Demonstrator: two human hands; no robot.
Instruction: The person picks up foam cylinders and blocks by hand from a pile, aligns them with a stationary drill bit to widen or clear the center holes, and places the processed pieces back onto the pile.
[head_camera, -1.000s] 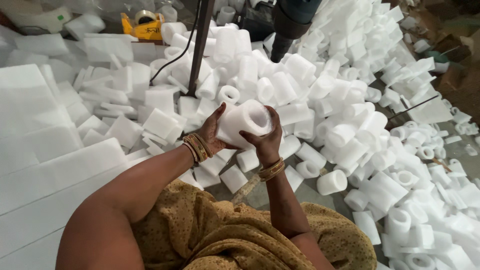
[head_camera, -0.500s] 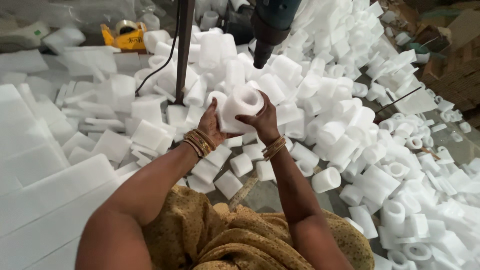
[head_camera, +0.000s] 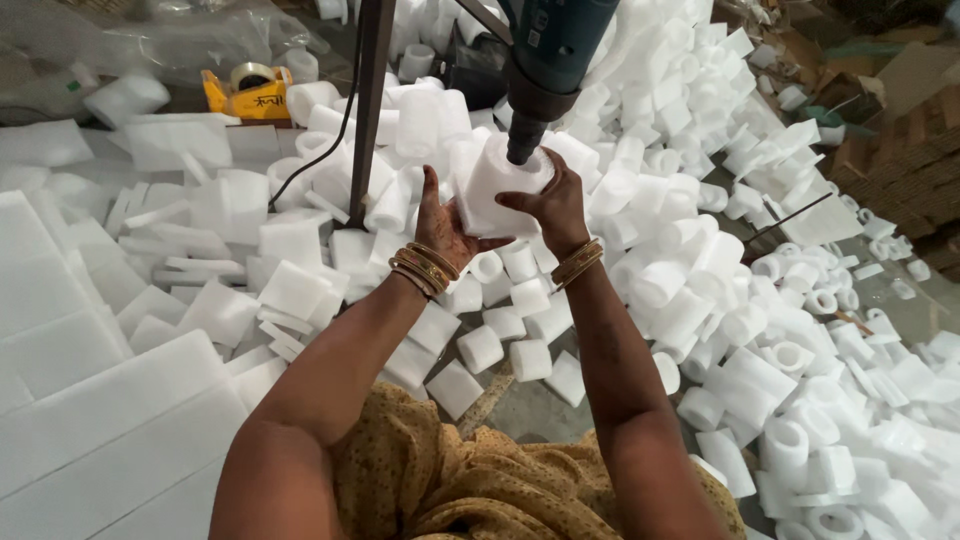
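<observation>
Hands (head_camera: 500, 215) hide foam roll's (head_camera: 498, 180) lower part.

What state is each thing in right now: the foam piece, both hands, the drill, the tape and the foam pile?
Foam piece: held up, its top against the drill tip.
Left hand: gripping the piece's left side.
Right hand: gripping its right side.
Drill: hanging vertical, tip down; running or not, cannot tell.
Tape dispenser: lying on the floor, untouched.
Foam pile: loose, scattered on the floor.
</observation>
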